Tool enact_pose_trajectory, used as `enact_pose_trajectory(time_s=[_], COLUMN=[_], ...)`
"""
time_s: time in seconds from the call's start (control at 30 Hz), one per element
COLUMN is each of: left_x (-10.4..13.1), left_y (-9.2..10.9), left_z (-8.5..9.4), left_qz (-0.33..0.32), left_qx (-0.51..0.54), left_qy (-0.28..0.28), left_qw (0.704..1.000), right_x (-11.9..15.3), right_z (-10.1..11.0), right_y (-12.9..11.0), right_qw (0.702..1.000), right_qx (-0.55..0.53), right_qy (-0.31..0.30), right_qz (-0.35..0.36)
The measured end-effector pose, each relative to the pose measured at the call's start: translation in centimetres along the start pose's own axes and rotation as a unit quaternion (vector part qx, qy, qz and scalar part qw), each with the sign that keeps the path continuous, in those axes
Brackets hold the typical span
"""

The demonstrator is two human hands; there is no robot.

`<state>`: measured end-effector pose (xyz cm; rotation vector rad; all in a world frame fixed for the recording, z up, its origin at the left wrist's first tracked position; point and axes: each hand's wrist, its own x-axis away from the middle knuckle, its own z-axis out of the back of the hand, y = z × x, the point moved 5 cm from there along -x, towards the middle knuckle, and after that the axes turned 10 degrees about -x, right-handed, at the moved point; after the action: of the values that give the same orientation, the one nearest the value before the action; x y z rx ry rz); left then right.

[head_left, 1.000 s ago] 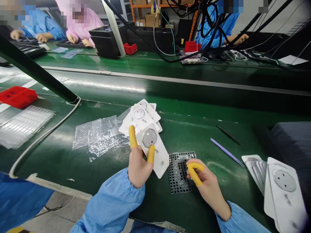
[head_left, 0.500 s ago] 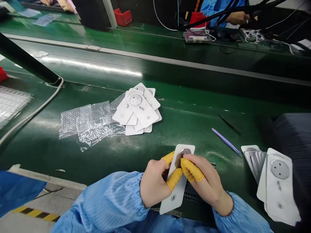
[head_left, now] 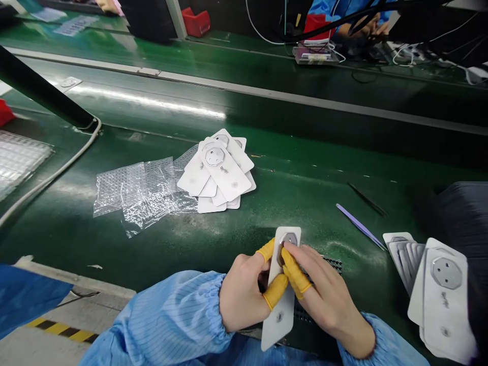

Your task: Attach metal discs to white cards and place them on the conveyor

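A white rectangular panel [head_left: 280, 317] with round corners, a shiny eight-sided metal piece [head_left: 290, 238] near its top and a small dark print lower down is held tilted above the bench. My left hand [head_left: 247, 290], yellow finger cots on thumb and finger, is closed on the panel's left edge. Against the metal piece, my right hand [head_left: 320, 284], also with yellow cots, has its fingertips pressed together; whatever they pinch is hidden. Part of the metal piece is covered by these fingers.
A fanned pile of similar panels [head_left: 229, 178] lies beside clear bubble bags [head_left: 147, 195]. To the right are purple tweezers [head_left: 360, 226], dark tweezers [head_left: 366, 199] and more stacked panels [head_left: 446, 305] by a dark bin [head_left: 465, 213]. A black post [head_left: 49, 94] slants at left. Another person's hands [head_left: 375, 25] show far behind.
The held panel has turned slightly more upright, its lower end shifting right and down. My right fingers have shifted a little left across the metal piece, and the view has moved slightly.
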<state>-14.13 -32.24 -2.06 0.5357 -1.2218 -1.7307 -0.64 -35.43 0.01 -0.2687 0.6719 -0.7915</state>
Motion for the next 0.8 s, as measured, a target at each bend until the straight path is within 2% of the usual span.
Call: enact_pose_trajectory(time_s=[0.1, 0.17, 0.23, 0.33, 0.4, 0.47, 0.5, 0.53, 0.67, 0.73, 0.8], left_x=[-0.1, -0.1, -0.2, -0.5, -0.7, -0.9, -1.0, -1.1, -1.3, -1.4, -1.5], left_y=[-0.4, -0.6, -0.7, -0.4, -0.2, -0.2, -0.2, -0.3, -1.0, -1.1, -1.2], left_z=[-0.2, -0.4, -0.4, -0.5, -0.6, -0.6, -0.6, -0.6, 0.0, 0.5, 0.9], left_qz=[0.032, 0.046, 0.049, 0.061, 0.074, 0.078, 0.076, 0.076, 0.083, 0.061, 0.025], left_qx=[0.018, 0.033, 0.076, 0.226, 0.313, 0.352, 0.358, 0.356, 0.279, 0.213, 0.132], left_qy=[-0.014, -0.019, -0.018, -0.038, -0.048, -0.043, -0.036, -0.028, 0.021, 0.043, 0.073], left_qw=[0.999, 0.998, 0.996, 0.971, 0.946, 0.932, 0.930, 0.931, 0.956, 0.974, 0.988], right_x=[0.1, 0.2, 0.1, -0.1, 0.0, 0.3, 0.5, 0.6, 0.8, 0.8, 0.5], right_z=[-1.0, -1.4, -1.3, -0.3, 0.4, 0.7, 0.4, -0.1, -2.6, -3.1, -3.3], right_y=[-0.4, -0.4, -0.3, 0.9, 2.2, 3.5, 3.9, 4.1, 3.5, 3.0, 2.5], right_qw=[0.997, 0.996, 0.999, 0.990, 0.961, 0.909, 0.879, 0.849, 0.736, 0.713, 0.724], right_qx=[0.056, 0.058, 0.012, -0.128, -0.220, -0.303, -0.350, -0.401, -0.568, -0.597, -0.583], right_qy=[-0.058, -0.073, -0.052, 0.017, 0.100, 0.181, 0.203, 0.203, 0.130, 0.128, 0.137], right_qz=[-0.003, -0.008, -0.007, -0.049, -0.132, -0.220, -0.253, -0.279, -0.345, -0.346, -0.343])
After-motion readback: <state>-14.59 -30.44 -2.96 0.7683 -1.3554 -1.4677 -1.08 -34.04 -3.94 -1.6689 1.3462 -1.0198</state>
